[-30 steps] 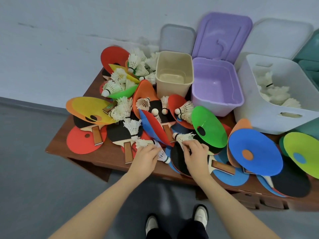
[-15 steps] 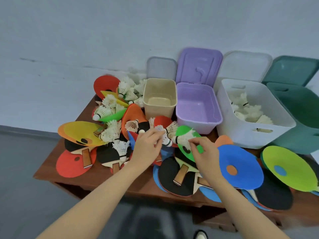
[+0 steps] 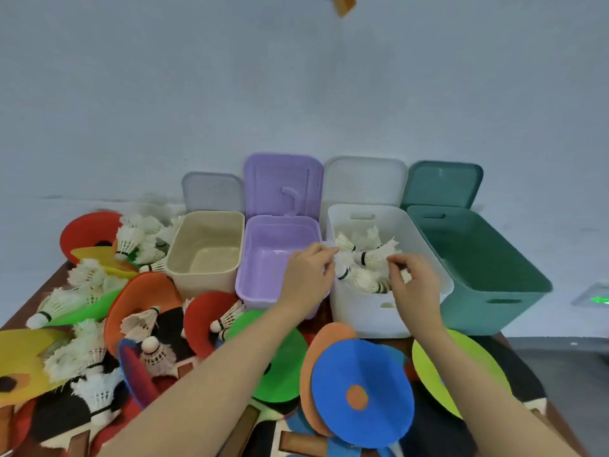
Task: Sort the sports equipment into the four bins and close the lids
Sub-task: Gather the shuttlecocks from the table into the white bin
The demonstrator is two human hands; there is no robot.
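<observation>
Your two hands sit at the white bin (image 3: 389,319), and the grip is the uncertain part. Your left hand (image 3: 306,278) hangs at that bin's near-left corner, half over the purple bin (image 3: 280,258), with thumb and fingertips drawn together. A shuttlecock (image 3: 346,270) lies right at those fingertips, but you cannot tell whether it is pinched or already loose. Your right hand (image 3: 413,283) is over the bin's near wall, fingers curled inward above the white heap. Whether they hold anything is also unclear.

Just past both hands, the heap of shuttlecocks fills the bin's floor. Beyond your right hand stands the green bin (image 3: 487,278), which looks empty. Beyond your left, past the purple one, is the beige bin (image 3: 204,255); both look empty too. All four lids stand propped open behind the bins.

Nearer you and to your left, the table (image 3: 19,316) carries the bulk of the work: many more shuttlecocks, paddles (image 3: 164,328) and coloured discs (image 3: 362,390), heaped over one another.

The risks are these, as far as you can judge. A release from your left hand could drop into the purple bin, since the hand straddles the shared edge. Feathers are light and may bounce off the rim. Drawing your forearms back low could drag discs off the near edge.
</observation>
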